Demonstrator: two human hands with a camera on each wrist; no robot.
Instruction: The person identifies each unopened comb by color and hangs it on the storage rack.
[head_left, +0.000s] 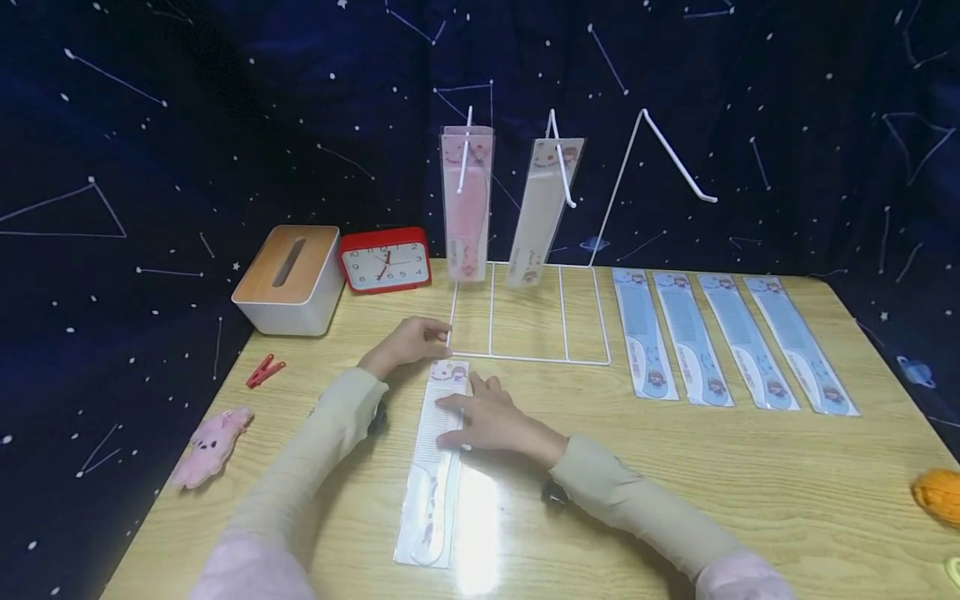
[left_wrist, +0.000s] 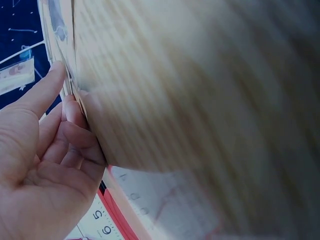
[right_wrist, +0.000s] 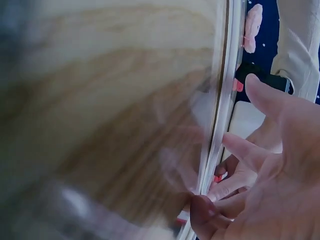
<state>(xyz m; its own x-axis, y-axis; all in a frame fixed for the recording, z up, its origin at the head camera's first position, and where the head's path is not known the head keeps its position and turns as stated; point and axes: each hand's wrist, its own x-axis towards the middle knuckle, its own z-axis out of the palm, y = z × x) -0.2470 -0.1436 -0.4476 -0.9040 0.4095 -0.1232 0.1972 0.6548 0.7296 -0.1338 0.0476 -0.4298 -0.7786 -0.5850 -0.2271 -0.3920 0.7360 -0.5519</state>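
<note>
1. Pink sleeves [head_left: 251, 571] were angled inward.
2. Beside the rack [head_left: 525, 359], curled fingers of the left hand [left_wrist: 45, 165] were bared by wrist view, grip unclear.
3. On the table [head_left: 555, 554], a comb pack [head_left: 429, 500] was touched by the right hand [head_left: 491, 421], fingers spread.

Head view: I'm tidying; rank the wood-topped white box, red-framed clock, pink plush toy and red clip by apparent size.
1. Wood-topped white box
2. Red-framed clock
3. Pink plush toy
4. Red clip
</note>
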